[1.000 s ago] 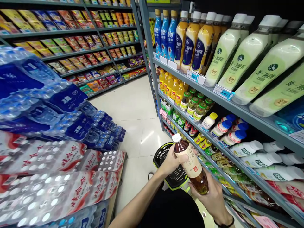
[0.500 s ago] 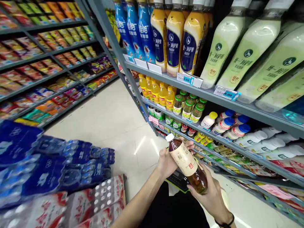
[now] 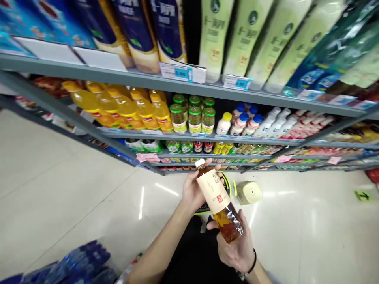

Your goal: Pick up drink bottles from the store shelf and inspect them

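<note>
A bottle of dark amber drink [image 3: 213, 192] with a white cap and a cream label lies tilted across both hands, cap toward the upper left. My left hand [image 3: 194, 191] is wrapped round its upper part from behind, fingertips showing past the label's right side. Around the base, my right hand [image 3: 233, 244] cradles the bottle with thumb and fingers; a dark band circles that wrist. Partly hidden behind the bottle is a black basket with a yellow-green rim [image 3: 226, 181].
Shelves with a grey edge [image 3: 133, 81] span the view, holding yellow juice bottles [image 3: 120, 106], green-lidded jars [image 3: 194, 118] and pale green bottles [image 3: 245, 39]. A pale yellow stool [image 3: 250, 192] stands on the floor right of the basket. Blue-wrapped packs [image 3: 79, 262] are at lower left.
The view has swung right, so the snack shelves at left are gone and the stool and more floor show. The bottle has turned slightly in my hands; both still hold it.
</note>
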A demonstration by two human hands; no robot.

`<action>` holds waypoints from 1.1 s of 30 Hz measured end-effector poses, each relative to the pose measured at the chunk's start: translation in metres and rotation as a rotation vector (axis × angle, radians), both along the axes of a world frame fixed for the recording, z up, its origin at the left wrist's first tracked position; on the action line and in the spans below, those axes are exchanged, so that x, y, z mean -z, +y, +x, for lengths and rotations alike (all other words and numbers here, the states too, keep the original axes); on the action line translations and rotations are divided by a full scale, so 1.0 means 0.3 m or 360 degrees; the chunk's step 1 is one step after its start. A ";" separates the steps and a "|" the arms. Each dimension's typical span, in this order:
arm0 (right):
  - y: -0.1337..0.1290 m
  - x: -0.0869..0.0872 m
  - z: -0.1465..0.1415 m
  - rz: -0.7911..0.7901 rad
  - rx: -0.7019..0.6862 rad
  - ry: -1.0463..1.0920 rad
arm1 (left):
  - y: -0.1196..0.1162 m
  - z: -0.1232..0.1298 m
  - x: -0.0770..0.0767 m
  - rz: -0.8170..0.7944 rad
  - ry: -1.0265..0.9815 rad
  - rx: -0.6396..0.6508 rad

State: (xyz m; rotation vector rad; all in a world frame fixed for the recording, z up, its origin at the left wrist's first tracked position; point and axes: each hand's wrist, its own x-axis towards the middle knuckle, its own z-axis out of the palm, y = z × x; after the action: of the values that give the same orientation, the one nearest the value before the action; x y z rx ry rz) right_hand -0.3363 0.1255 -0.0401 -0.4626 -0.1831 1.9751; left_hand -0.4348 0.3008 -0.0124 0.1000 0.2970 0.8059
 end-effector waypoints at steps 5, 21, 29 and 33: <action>-0.106 0.075 -0.071 0.0044 -0.0101 0.0121 | -0.055 0.014 -0.049 0.0107 0.0013 0.0251; -0.559 -0.206 0.097 0.0219 0.0176 -0.2757 | -0.482 0.165 -0.157 -0.0129 0.0866 0.0283; -0.869 -0.101 0.116 0.0142 0.0506 -0.2462 | -0.799 0.233 -0.161 0.0106 0.0824 0.0364; -0.970 -0.109 0.165 0.0107 0.0632 -0.2229 | -0.886 0.254 -0.174 0.0385 0.0735 0.0526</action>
State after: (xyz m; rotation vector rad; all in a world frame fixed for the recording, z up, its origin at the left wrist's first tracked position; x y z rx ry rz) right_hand -0.2868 -0.1655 -0.0074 -1.6223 -0.9276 0.9547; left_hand -0.3587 0.0351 0.0397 0.5529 0.6004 0.4784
